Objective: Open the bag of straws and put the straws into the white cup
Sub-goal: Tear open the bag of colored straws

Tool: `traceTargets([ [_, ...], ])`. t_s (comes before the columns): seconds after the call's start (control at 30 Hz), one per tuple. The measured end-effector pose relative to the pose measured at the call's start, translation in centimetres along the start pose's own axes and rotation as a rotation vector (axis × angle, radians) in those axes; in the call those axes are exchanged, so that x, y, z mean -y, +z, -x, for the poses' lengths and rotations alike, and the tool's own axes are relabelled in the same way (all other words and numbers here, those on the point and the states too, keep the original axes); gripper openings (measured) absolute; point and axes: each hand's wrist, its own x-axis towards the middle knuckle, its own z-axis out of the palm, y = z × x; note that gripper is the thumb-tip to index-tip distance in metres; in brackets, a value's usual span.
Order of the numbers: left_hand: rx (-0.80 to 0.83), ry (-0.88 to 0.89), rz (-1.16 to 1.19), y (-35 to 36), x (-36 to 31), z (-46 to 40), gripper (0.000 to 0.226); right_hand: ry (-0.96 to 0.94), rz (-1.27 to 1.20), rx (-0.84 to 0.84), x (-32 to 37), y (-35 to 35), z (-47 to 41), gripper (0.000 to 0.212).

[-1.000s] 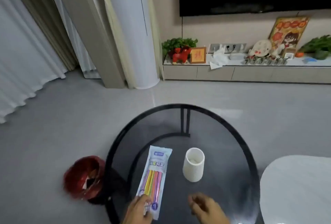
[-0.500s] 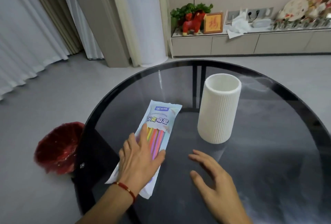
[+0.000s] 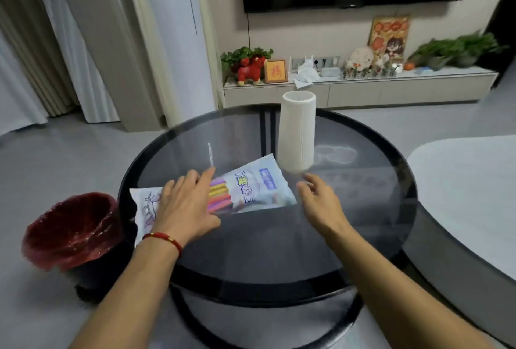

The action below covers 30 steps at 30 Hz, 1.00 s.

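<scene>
Living room setup, with a round dark glass table (image 3: 363,209) in the middle of the floor, a TV stand (image 3: 363,88) along the back wall and a red-lined trash bin (image 3: 69,231) sitting on the floor just left of the table.

Only the head view to go on, so here's what it showed. The bag of straws (image 3: 251,186) was lying flat on the glass, slanted, with its printed end pointing toward the white cup (image 3: 297,130) and nearly touching the cup's base. It looked sealed as far as I could tell, colourful straws (image 3: 220,195) showing through the clear part. The cup was standing upright toward the far side of the table, and I couldn't see inside it from that angle.

The left hand (image 3: 184,206) was pressed flat on the near half of the bag, fingers spread, pinning it rather than gripping it. The right hand (image 3: 318,200) was hovering just beside the bag's printed end, fingers apart and loosely curled, holding nothing.

So my read: this was the very first step, getting hold of the bag, nothing opened yet. Next move probably needs the right hand to pinch that printed end while the left holds the other side, then tear or peel the seal. Thin plastic like that could slide on glass, so a firm hold matters.
</scene>
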Motion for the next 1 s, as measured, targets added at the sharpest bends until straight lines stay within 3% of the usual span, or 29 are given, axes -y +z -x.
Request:
traceTargets([
  [0.13, -0.033, 0.165, -0.024, -0.2, -0.7, 1.2, 0.098, -0.021, -0.072, 0.256, 1.6, -3.2, 0.4, 0.025],
  [0.27, 0.138, 0.230, 0.008, -1.2, -2.9, 0.6, 0.095, -0.028, -0.110, 0.283, 1.6, -3.5, 0.3, 0.027],
  [0.33, 0.010, 0.327, 0.230, -1.5, -5.3, 0.1, 0.063, 0.009, -0.205, 0.287, 1.5, -2.3, -0.1, 0.029],
  [0.4, -0.109, 0.265, 0.431, -1.0, -7.9, 0.1, 0.026, 0.034, -0.332, 0.304, 0.9, -0.9, -0.8, 0.028],
  [0.43, -0.143, 0.205, 0.486, -0.4, -8.9, -0.2, 0.020, 0.045, -0.406, 0.324, 0.4, -0.2, -1.4, 0.026],
  [0.63, -0.168, 0.145, 0.383, 1.7, -9.4, -2.3, 0.020, 0.197, -0.757, 0.431, -1.6, 1.4, -2.5, 0.020],
  [0.8, -0.115, 0.157, 0.312, 1.6, -9.1, -2.6, 0.026, 0.279, -0.858, 0.438, -2.0, 2.6, -2.9, 0.030],
  [1.0, -0.083, 0.047, 0.362, 0.8, -8.4, -2.1, 0.025, 0.283, -0.927, 0.517, -1.8, 3.1, -2.6, 0.024],
])
